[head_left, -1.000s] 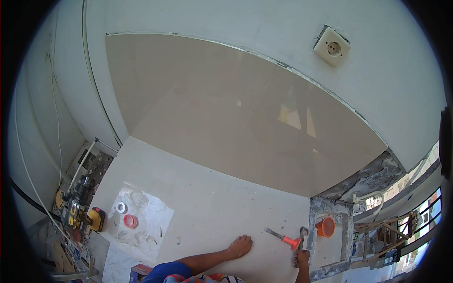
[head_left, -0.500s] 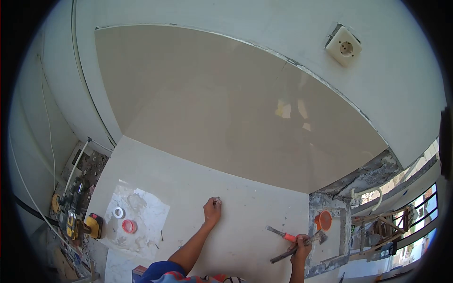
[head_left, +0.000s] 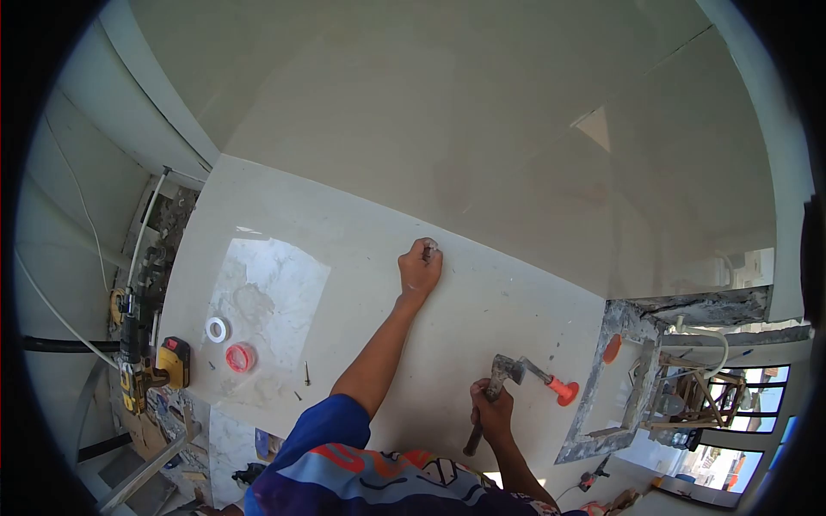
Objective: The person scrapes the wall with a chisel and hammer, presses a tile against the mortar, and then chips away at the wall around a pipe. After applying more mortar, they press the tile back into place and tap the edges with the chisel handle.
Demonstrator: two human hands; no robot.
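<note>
My right hand (head_left: pixel 492 409) is closed around the handle of a hammer (head_left: pixel 506 371), its metal head up and away from me. Just beyond the head lies a chisel (head_left: pixel 561 390) with an orange handle guard, on the pale countertop (head_left: pixel 379 284); its blade end overlaps the hammer head in this view. My left hand (head_left: pixel 420 268) is a closed fist over the countertop near the back wall. Something small and greyish shows between its fingers, but I cannot tell what it is.
On the left of the countertop are a white tape roll (head_left: pixel 218 329), a red ring-shaped roll (head_left: pixel 241 357) and a screw (head_left: pixel 307 374). A yellow-black cordless drill (head_left: pixel 138 378) stands at the left edge. A rough-edged cutout (head_left: pixel 594 404) with an orange cup (head_left: pixel 613 348) is at right.
The chisel has left my right hand and lies on the countertop; the hammer stays held, its head turned upward. My left fist has moved toward the back wall. The view has tilted down.
</note>
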